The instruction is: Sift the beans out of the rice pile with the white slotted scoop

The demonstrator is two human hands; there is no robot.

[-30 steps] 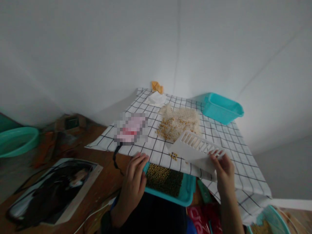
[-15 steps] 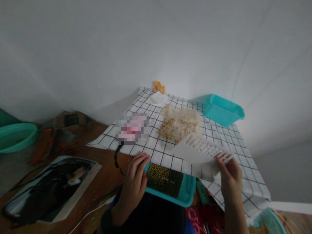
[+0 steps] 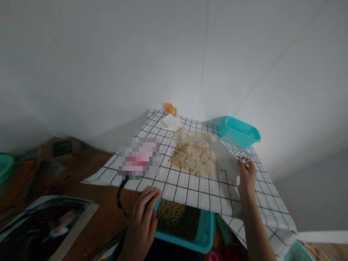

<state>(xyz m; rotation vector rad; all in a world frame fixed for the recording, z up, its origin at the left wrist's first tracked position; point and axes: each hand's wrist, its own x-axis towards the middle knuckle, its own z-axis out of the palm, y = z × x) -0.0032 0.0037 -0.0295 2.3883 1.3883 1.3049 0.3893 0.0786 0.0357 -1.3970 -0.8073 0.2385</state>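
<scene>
My right hand (image 3: 247,175) grips a white slotted plastic panel (image 3: 227,156) by its near right corner. The panel is tilted, its solid edge at the right side of a pile of whitish grains (image 3: 202,139) mixed with yellow beans; whether it touches the cloth I cannot tell. My left hand (image 3: 144,221) is closed over the left end of a teal tray (image 3: 205,235), fingertips on the rim. Inside the tray, yellow beans (image 3: 170,212) lie at the left and small dark green beans (image 3: 187,226) beside them.
A white checked cloth (image 3: 187,188) covers the table. Behind the panel stands a teal basin (image 3: 239,132) near the wall. White tissue (image 3: 170,122) and an orange cloth (image 3: 170,108) lie at the back. A blurred pink object (image 3: 140,157) with a black strap sits at the left.
My right hand has carried the slotted panel away from me, to the right side of the grain pile. My left hand stays on the tray. The view has shifted.
</scene>
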